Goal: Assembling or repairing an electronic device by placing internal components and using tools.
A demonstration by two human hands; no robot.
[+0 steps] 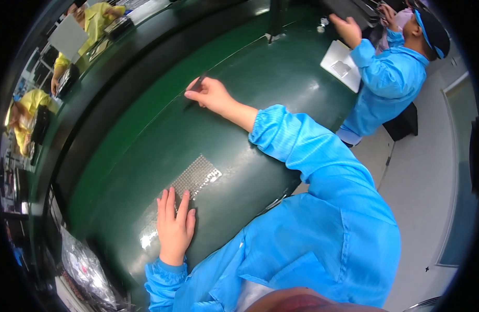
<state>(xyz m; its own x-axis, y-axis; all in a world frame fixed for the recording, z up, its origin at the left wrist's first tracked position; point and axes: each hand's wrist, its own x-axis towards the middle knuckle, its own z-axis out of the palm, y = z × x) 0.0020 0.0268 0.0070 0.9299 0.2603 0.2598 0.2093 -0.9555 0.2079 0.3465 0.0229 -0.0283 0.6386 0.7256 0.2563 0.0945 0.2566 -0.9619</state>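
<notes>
My left hand [175, 226] lies flat, fingers spread, on a clear plastic sheet [195, 176] patterned with rows of small round dots. The sheet rests on the green tabletop [234, 140], and part of it is hidden under that hand. Farther off, my right hand [212, 96] is raised near a seam in the green surface. Thumb and fingers there pinch a thin dark piece [200, 81]; its exact kind cannot be made out.
At the far right a person in a blue smock [387, 78] stands beside a white sheet or tray [341, 66]. Across a dark raised rail, people in yellow [28, 117] handle dark devices. A clear plastic bag [86, 268] lies at the near left.
</notes>
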